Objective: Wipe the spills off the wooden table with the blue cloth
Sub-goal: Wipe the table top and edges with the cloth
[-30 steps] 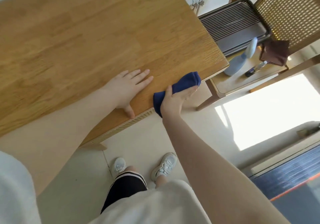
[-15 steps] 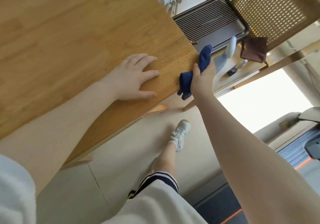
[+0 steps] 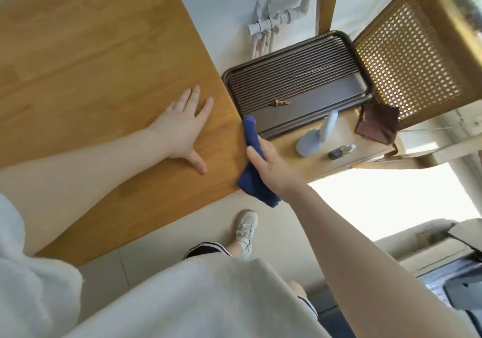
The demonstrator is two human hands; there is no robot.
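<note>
The wooden table fills the upper left of the head view. My left hand lies flat on it near its right edge, fingers spread, holding nothing. My right hand is closed around the blue cloth and holds it against the table's right side edge, close to the near corner. One end of the cloth sticks up past my fingers, and the other end hangs below my palm over the floor. I can make out no spill on the tabletop.
A low wooden side table stands just right of the table. It carries a dark ribbed tray, a pale blue spray bottle, a small dark bottle and a brown cloth. A cane-backed chair stands behind. My shoe is below.
My right hand has carried the blue cloth from the table's front edge round the corner to its right side edge. The camera view has swung right; my left hand stays flat on the table.
</note>
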